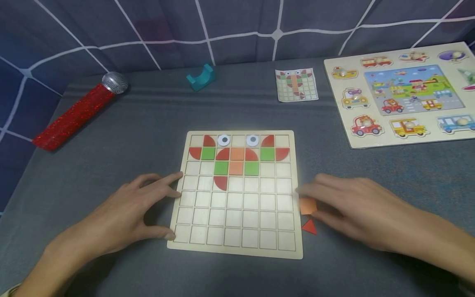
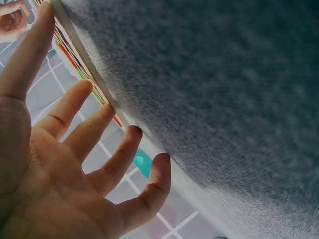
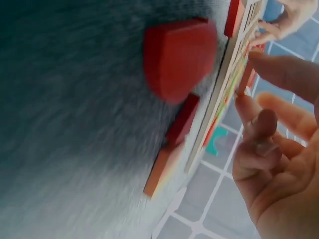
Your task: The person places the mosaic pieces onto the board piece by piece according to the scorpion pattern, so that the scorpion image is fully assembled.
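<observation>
Grey worktop (image 1: 230, 111) is seen under everything. Vehicle puzzle (image 1: 408, 86) is placed beyond the grid board (image 1: 243, 200), to its right; red microphone (image 1: 79, 111) is laid beyond it, left. Board's left edge is touched by left hand (image 1: 133, 210), fingers spread, grip released. By the board's right edge, orange tile (image 1: 307, 207) is pinched in the grip of right hand (image 1: 356, 206). Pattern card (image 1: 297, 85) and teal holder (image 1: 202, 78) are set beyond the board. Red triangle (image 1: 310, 227) is left just beside the board's right edge. Eye discs (image 1: 224, 140) are placed in its top row.
</observation>
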Available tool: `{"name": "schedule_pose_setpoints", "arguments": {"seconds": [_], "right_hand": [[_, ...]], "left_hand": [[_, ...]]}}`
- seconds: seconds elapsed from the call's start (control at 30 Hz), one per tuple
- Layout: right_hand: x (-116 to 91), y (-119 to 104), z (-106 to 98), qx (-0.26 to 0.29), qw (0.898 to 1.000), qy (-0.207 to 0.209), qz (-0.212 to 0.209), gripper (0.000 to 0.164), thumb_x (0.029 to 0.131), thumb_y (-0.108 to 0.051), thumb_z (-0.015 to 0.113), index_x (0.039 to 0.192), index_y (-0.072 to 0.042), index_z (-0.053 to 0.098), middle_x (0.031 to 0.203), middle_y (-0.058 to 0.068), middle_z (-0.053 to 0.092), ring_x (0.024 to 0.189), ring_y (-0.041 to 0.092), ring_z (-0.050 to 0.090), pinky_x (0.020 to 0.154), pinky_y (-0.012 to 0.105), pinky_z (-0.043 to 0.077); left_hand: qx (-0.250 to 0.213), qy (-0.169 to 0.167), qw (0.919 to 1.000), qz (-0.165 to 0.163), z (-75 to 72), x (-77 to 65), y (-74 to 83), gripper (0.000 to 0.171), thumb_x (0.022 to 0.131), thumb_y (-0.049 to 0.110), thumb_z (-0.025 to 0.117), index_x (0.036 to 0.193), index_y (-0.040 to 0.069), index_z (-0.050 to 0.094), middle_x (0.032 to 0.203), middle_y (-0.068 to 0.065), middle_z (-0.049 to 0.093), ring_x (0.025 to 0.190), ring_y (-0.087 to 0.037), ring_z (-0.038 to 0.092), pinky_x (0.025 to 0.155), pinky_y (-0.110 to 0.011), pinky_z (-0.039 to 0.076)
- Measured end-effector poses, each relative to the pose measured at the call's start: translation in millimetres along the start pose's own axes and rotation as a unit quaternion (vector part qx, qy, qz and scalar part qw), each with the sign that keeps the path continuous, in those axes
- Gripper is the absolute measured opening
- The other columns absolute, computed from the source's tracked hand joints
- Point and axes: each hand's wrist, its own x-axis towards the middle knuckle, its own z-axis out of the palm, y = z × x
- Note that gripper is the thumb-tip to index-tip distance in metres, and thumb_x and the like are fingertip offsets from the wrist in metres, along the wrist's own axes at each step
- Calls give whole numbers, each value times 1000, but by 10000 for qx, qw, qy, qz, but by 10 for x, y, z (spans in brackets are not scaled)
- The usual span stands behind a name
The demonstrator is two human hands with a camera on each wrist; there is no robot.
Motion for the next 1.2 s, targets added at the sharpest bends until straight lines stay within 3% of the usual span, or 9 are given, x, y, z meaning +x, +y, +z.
{"name": "schedule_pose_setpoints", "arguments": {"seconds": [0.13, 0.33, 0.53, 0.7, 1.2], "right_hand": [[147, -47, 45, -46, 9999, 143, -14, 36, 80, -17, 82, 112, -21, 67, 90, -18, 53, 60, -4, 38, 52, 18, 37], [448, -149, 80, -111, 9999, 8, 25, 25, 84, -18, 79, 106, -18, 67, 85, -13, 53, 60, 0, 40, 50, 20, 37], [734, -227, 86, -138, 9997, 47, -203, 14, 89, -17, 74, 102, -16, 69, 86, -8, 58, 67, 6, 48, 55, 24, 42], [937, -318, 138, -117, 9994, -74, -316, 9, 89, -12, 72, 96, -16, 68, 80, -8, 54, 65, 8, 46, 51, 23, 40], [1220, -489, 268, -301, 9982, -514, -5, 7, 91, -8, 64, 94, -13, 68, 74, -4, 51, 63, 13, 46, 43, 24, 35]], "left_hand": [[22, -23, 10000, 21, -5, 3, 3, 78, 63, 65, 82, 129, 29, 62, 151, 2, 42, 130, -39, 40, 90, -71, 39], [61, -35, 10000, -40, -4, 3, -4, 80, 61, 64, 83, 129, 28, 62, 151, 1, 44, 130, -39, 40, 90, -71, 38], [30, -6, 10000, -59, -2, -1, -7, 82, 61, 64, 83, 131, 28, 61, 149, 0, 45, 130, -39, 40, 90, -72, 38], [51, 53, 10000, -55, 0, -13, -2, 81, 61, 64, 83, 131, 28, 61, 146, 5, 48, 129, -35, 41, 91, -69, 38], [57, 5, 9999, -100, 3, 2, 12, 86, 62, 71, 77, 134, 30, 58, 142, 5, 52, 129, -33, 41, 91, -69, 39]]}}
